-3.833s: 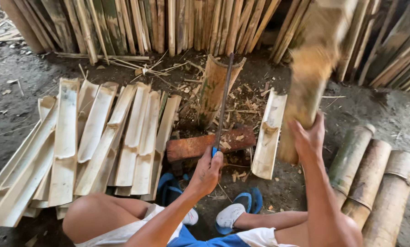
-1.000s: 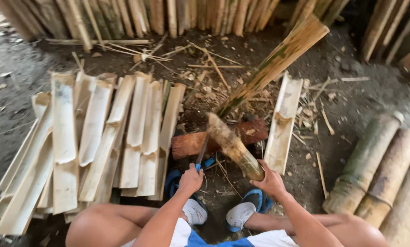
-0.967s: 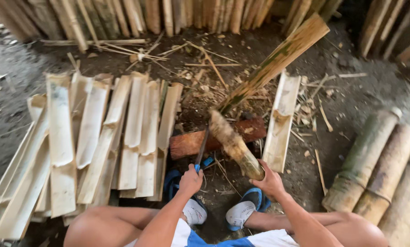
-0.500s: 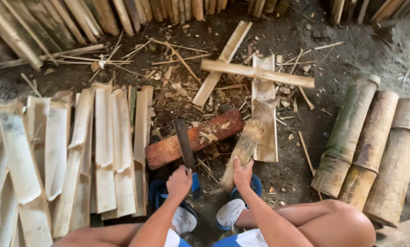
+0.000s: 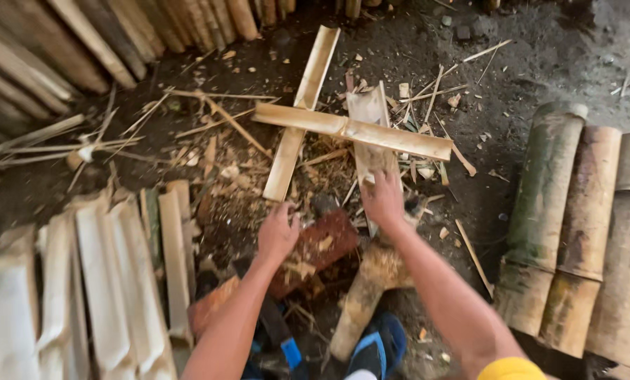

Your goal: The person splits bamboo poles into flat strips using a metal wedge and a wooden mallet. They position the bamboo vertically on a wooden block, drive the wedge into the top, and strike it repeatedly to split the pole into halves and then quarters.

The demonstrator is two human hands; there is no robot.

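Nearest me, my left hand [image 5: 278,232] is resting half-curled, gripping nothing, over the red block [image 5: 308,250]. My right hand [image 5: 383,199] is closing on the split slat [image 5: 368,134], which is lying under the cross slat [image 5: 350,130]; sliding it free seems wisest. Chips are littering the dirt floor [image 5: 512,63]; poles [image 5: 83,42] are leaning beyond.

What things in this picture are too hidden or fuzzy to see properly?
- Head view: left hand fingers curl under, so any grip is hidden.
- Right hand covers the near end of the split bamboo piece.
- The dark tool is blurred and partly behind the left arm.
- Bamboo poles are cut off by the right edge.
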